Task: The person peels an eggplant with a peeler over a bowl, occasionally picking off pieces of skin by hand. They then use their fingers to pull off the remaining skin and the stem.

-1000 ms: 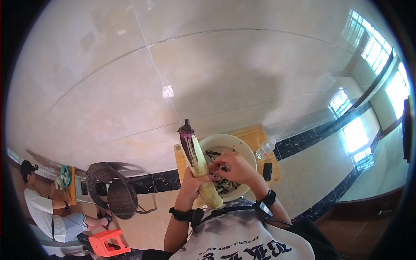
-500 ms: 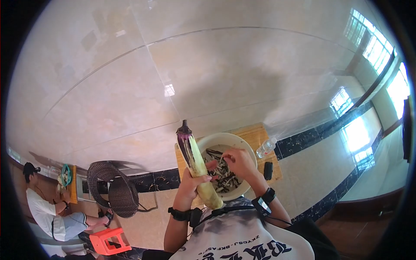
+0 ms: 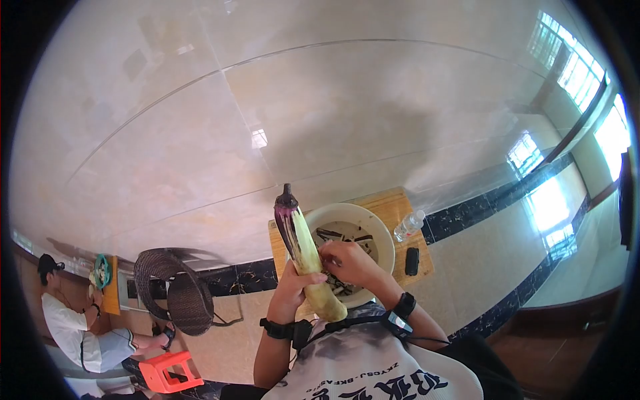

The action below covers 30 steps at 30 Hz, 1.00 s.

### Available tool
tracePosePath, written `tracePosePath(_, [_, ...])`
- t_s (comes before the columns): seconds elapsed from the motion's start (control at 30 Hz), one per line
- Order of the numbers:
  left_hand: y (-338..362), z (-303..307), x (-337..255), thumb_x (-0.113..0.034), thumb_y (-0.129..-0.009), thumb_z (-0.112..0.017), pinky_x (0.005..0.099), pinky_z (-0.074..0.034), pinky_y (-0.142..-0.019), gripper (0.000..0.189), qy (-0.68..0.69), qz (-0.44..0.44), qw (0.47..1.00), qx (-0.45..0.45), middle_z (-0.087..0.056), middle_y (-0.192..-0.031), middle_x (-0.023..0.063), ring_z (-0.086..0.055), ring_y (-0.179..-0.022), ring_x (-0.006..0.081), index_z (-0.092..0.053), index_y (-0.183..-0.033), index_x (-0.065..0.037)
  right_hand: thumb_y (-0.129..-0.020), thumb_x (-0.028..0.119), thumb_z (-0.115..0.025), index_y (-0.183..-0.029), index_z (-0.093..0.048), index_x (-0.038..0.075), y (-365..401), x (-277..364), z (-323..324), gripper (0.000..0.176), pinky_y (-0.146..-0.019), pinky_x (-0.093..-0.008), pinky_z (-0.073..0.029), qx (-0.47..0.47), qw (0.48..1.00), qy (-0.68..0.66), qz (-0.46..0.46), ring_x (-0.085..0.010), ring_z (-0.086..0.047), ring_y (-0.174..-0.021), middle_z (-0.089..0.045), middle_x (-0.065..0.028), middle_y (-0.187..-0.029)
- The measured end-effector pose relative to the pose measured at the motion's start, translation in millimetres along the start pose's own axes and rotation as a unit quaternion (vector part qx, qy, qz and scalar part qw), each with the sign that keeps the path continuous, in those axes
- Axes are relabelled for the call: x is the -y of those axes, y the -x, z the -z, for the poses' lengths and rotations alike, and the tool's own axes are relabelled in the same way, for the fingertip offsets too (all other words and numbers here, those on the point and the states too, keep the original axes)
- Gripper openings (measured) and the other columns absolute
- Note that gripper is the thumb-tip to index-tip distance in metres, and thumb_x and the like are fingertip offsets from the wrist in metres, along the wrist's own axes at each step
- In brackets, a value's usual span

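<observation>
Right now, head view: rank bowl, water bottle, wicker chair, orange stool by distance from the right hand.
1. Bowl: directly under the right hand.
2. Water bottle: on the board, to its right.
3. Wicker chair: on the floor, far left.
4. Orange stool: lower left, beyond the chair.

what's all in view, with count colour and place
long half-peeled eggplant: one, pale yellow and purple, in the left hand
round white bowl: one, white, on the table
peel strips: many, dark purple, in the bowl
small wooden table: one, light brown, under the bowl
clear plastic bottle: one, clear, on the table
small black device: one, black, by the bottle
woven wicker chair: one, dark brown, left
plastic stool: one, orange, lower left
seated person: one, white shirt, far left
left hand: grips the eggplant
right hand: against the eggplant
</observation>
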<state>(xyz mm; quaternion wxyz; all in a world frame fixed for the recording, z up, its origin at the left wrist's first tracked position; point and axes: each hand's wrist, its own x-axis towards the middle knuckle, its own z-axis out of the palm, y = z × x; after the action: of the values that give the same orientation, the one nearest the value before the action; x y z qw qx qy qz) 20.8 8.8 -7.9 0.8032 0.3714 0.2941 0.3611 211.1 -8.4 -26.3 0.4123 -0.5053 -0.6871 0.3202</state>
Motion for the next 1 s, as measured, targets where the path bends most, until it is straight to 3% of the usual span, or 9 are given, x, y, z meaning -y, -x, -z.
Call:
tracePosePath(0.17, [-5.2,3.0,7.9,0.008,-0.074,-0.076,0.0333,-0.055,-0.093,0.066,-0.022,-0.024,0.997,-0.064,-0.066,-0.127,0.0113,-0.068,-0.106,0.0215,-0.055,-0.136,0.002,-0.089,0.009,-0.073,-0.098,-0.07,-0.001,-1.5,3.5,7.6,0.014,-0.061,-0.0349,-0.056,-0.075,0.996,0.039,0.005,-0.0251,-0.07,-0.064,-0.068,-0.0125,-0.073])
tracePosePath(0.27, [-6.7,12.4,7.8,0.008,-0.073,-0.077,0.034,-0.055,-0.094,0.069,-0.158,-0.01,0.984,-0.086,-0.067,-0.126,0.0114,-0.066,-0.11,0.0208,-0.055,-0.138,0.0,-0.095,0.013,-0.071,-0.093,-0.069,-0.001,-4.2,20.8,30.3,0.014,-0.049,-0.0311,-0.052,-0.129,0.985,-0.041,-0.104,-0.0192,-0.063,-0.049,-0.062,-0.0087,-0.06])
tracePosePath(0.37, [-11.6,22.9,17.7,0.007,-0.072,-0.08,0.0342,-0.055,-0.094,0.066,-0.24,-0.033,0.967,-0.073,-0.069,-0.123,0.01,-0.067,-0.108,0.019,-0.058,-0.134,-0.001,-0.099,0.016,-0.07,-0.088,-0.069,0.0,-6.8,37.5,55.5,0.02,-0.047,-0.0299,-0.05,-0.177,0.93,-0.27,-0.175,-0.0096,-0.061,-0.053,-0.059,-0.0052,-0.058])
tracePosePath(0.5, [-13.8,11.6,11.9,0.005,-0.073,-0.079,0.0328,-0.057,-0.087,0.066,-0.24,-0.025,0.97,-0.026,-0.07,-0.11,0.0082,-0.068,-0.102,0.0189,-0.054,-0.133,-0.001,-0.102,0.01,-0.063,-0.075,-0.05,0.004,-17.0,58.5,65.6,0.03,-0.038,-0.0319,-0.047,-0.187,0.828,-0.527,-0.034,-0.0142,-0.052,-0.042,-0.048,-0.0032,-0.054])
tracePosePath(0.53, [-13.7,7.7,9.0,0.005,-0.07,-0.08,0.0344,-0.055,-0.093,0.071,-0.244,0.013,0.969,-0.042,-0.068,-0.114,0.0083,-0.066,-0.105,0.0194,-0.051,-0.135,-0.001,-0.103,0.01,-0.06,-0.074,-0.047,0.005,-19.5,61.9,64.1,0.032,-0.038,-0.0329,-0.047,-0.184,0.825,-0.532,-0.039,-0.0154,-0.05,-0.041,-0.046,-0.0034,-0.054])
tracePosePath(0.63, [-24.0,17.4,34.7,0.008,-0.07,-0.082,0.033,-0.057,-0.091,0.06,-0.277,-0.04,0.959,-0.052,-0.069,-0.117,0.0069,-0.068,-0.101,0.0172,-0.06,-0.125,-0.002,-0.105,0.009,-0.055,-0.073,-0.041,0.008,-27.3,65.8,57.3,0.034,-0.037,-0.0348,-0.046,-0.177,0.824,-0.537,-0.044,-0.0176,-0.047,-0.039,-0.042,-0.0039,-0.053])
tracePosePath(0.77, [-23.3,-0.2,25.0,0.008,-0.07,-0.083,0.033,-0.056,-0.094,0.072,-0.189,0.02,0.982,0.008,-0.066,-0.12,0.0059,-0.065,-0.109,0.0167,-0.052,-0.135,-0.003,-0.103,0.007,-0.058,-0.073,-0.042,0.007,-36.3,57.5,46.9,0.034,-0.036,-0.0322,-0.045,-0.191,0.833,-0.518,-0.042,-0.0146,-0.048,-0.04,-0.045,-0.0031,-0.054])
tracePosePath(0.9, [-16.5,-9.4,15.6,0.004,-0.072,-0.083,0.0335,-0.058,-0.082,0.066,-0.174,0.017,0.983,0.05,-0.068,-0.111,0.007,-0.069,-0.095,0.0168,-0.054,-0.132,-0.003,-0.103,0.006,-0.058,-0.073,-0.043,0.005,-35.7,67.3,44.9,0.033,-0.038,-0.03,-0.045,-0.223,0.86,-0.455,-0.065,-0.012,-0.05,-0.042,-0.048,-0.0024,-0.054])
tracePosePath(1.0, [-14.7,-7.3,9.7,0.001,-0.077,-0.078,0.0328,-0.058,-0.075,0.054,-0.163,0.084,0.982,0.047,-0.07,-0.1,0.0071,-0.069,-0.083,0.0162,-0.058,-0.126,-0.002,-0.103,0.005,-0.058,-0.073,-0.045,0.004,-34.5,77.8,41.6,0.032,-0.039,-0.0287,-0.045,-0.244,0.885,-0.393,-0.045,-0.0109,-0.052,-0.043,-0.05,-0.0025,-0.055])
